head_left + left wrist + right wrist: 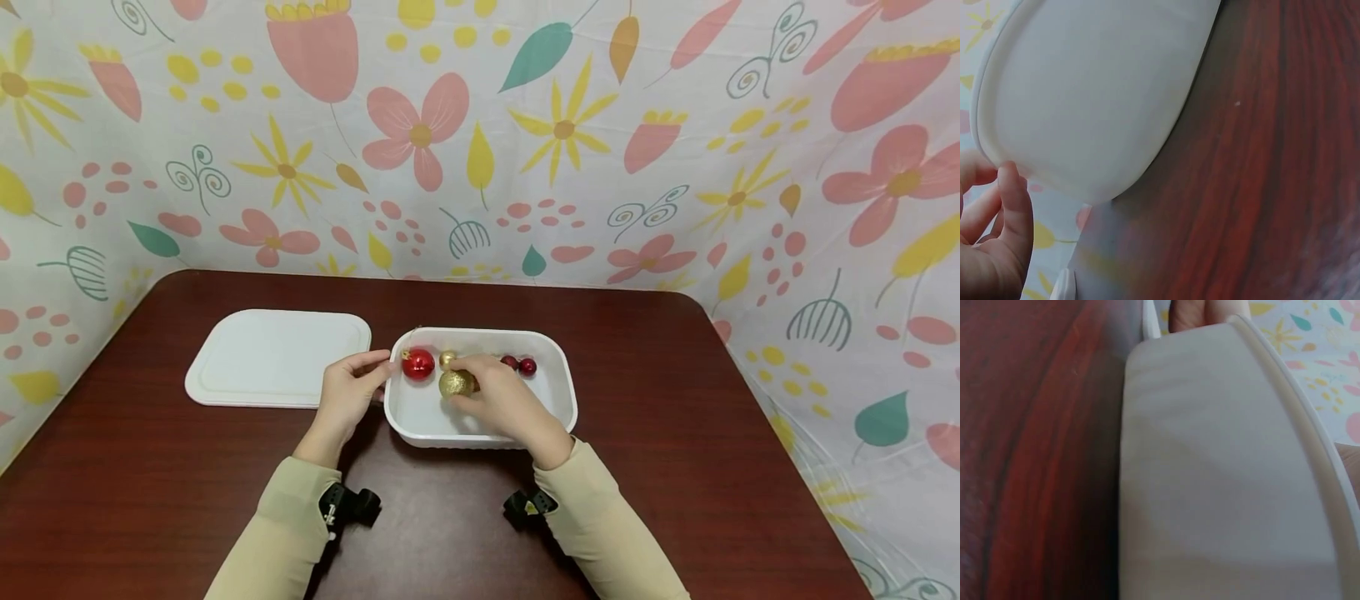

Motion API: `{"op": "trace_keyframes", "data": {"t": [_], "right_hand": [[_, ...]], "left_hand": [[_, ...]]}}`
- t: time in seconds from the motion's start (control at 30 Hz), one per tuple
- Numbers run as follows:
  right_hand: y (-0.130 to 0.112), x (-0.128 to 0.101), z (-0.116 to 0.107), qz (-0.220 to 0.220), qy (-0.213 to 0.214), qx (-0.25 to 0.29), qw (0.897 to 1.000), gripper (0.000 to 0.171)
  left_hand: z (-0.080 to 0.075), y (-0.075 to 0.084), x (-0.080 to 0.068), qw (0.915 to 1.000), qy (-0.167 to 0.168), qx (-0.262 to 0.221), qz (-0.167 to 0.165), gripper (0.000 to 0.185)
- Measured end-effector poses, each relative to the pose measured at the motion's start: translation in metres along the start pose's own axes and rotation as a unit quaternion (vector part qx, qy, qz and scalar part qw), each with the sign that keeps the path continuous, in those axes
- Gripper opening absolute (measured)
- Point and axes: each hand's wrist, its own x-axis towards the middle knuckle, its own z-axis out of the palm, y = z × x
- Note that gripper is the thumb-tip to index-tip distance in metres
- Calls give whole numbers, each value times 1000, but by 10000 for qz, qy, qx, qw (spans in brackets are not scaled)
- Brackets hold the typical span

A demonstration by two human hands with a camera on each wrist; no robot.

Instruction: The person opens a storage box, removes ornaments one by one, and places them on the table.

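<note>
A white rectangular container (555, 404) sits on the table with Christmas baubles inside. My right hand (513, 404) reaches over its near right rim and holds a glittery gold bauble (455, 384) between thumb and fingers. At the container's left end, my left hand (348, 400) pinches the rim; the left wrist view shows the thumb (1016, 212) at the rim's corner. Inside, a shiny red bauble (417, 364) lies at the left, with a small gold bauble (447, 359) beside it. Small dark red baubles (528, 367) lie at the right, partly behind my right hand.
A white lid (262, 358) lies flat on the dark wooden table (637, 400), left of the container. Behind the table hangs a flower-patterned cloth (420, 225). Black straps with cameras are on both wrists.
</note>
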Motion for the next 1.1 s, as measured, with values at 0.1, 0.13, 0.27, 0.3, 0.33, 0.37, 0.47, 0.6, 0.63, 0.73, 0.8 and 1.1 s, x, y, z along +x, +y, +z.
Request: {"op": "trace_keyframes", "data": {"t": [0.1,0.13,0.27,0.3,0.33,0.37,0.47,0.6,0.63,0.73,0.8,1.1], "right_hand": [[0,0,-5,165,34,63,9998,44],[0,-1,-6,201,48,73,9998,44],[1,0,-10,239,105,74,9996,44],[2,0,-11,227,124,85,9996,43],[2,0,-12,210,155,93,9996,42],[3,0,-13,194,189,99,9996,42],[5,-1,-15,136,316,115,9993,41],[8,-2,-20,117,478,160,9987,43],[8,-2,-21,118,502,197,9985,44],[11,-2,-24,103,550,342,9978,45],[12,-2,-27,123,536,457,9974,46],[19,-4,-38,120,769,406,9961,44]], "left_hand": [[-2,0,1,10000,41,31,-3,29],[-2,0,1,10000,61,36,3,29],[-3,0,1,9999,131,42,38,28],[-4,0,1,9999,134,38,40,28],[-4,0,1,9999,131,32,43,28],[-4,0,1,9999,125,37,43,28],[-5,-1,1,9999,77,50,42,29],[-6,-1,1,10000,-52,76,18,32],[-6,-1,1,9999,-85,76,12,32],[-7,-1,1,9999,-153,73,4,32],[-7,-1,1,9998,-182,59,10,31],[-9,0,2,9996,-262,121,-23,33]]}}
